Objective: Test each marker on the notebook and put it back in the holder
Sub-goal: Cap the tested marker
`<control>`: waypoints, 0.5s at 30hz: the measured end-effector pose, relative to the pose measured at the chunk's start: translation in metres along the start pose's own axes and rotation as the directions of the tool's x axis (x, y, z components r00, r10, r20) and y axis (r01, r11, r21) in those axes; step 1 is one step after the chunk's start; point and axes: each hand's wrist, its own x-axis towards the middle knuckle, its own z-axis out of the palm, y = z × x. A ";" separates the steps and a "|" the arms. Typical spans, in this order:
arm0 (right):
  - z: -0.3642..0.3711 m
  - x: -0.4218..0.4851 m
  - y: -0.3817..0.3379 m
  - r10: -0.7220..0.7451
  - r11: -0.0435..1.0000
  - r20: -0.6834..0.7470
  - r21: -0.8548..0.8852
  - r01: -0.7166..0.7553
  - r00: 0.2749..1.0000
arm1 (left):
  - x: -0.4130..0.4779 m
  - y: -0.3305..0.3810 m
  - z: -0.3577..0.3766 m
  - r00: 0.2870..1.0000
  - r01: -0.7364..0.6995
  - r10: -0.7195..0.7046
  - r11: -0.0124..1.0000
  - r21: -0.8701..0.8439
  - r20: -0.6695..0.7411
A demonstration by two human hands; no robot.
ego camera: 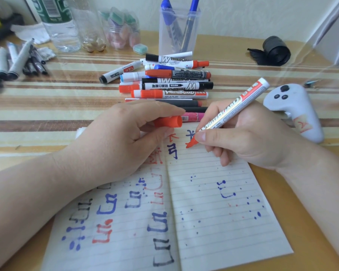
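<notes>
Testing a red marker (233, 106): gripped in the right hand (249, 137), tip down at the notebook (213, 212) near its top edge. Pinching the cap (168, 121) in the left hand (114, 145), resting on the notebook's left page. Early going, probably (just two blue ones in the holder (179, 28) beyond the notebook). Heap of markers (174, 79) just past the notebook's top, yet to try. Striped table (47, 106) beneath the notebook. White controller (296, 112) to the notebook's right, bottles (61, 26) far beyond.
</notes>
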 end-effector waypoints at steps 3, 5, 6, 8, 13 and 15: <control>0.000 0.000 0.000 -0.001 1.000 -0.003 -0.001 0.001 1.000 | 0.000 -0.001 0.000 1.000 -0.006 0.006 1.000 0.000 0.002; 0.000 0.000 0.000 0.000 1.000 -0.002 -0.013 0.000 1.000 | 0.000 -0.001 0.000 1.000 -0.007 0.007 1.000 0.000 0.000; 0.001 0.000 0.000 0.002 1.000 -0.005 -0.019 -0.002 1.000 | 0.000 -0.001 0.000 1.000 -0.005 0.005 1.000 0.000 -0.002; 0.001 0.000 0.000 0.003 1.000 -0.012 -0.027 -0.003 1.000 | 0.000 0.000 0.000 1.000 0.000 0.000 1.000 0.000 -0.002; 0.001 0.000 -0.001 0.001 0.999 -0.007 -0.047 -0.002 1.000 | 0.000 0.001 0.000 1.000 0.008 -0.008 1.000 0.001 0.004; 0.001 0.000 -0.002 0.009 0.998 0.003 -0.054 -0.009 1.000 | 0.000 0.001 0.000 1.000 0.012 -0.012 1.000 -0.001 0.003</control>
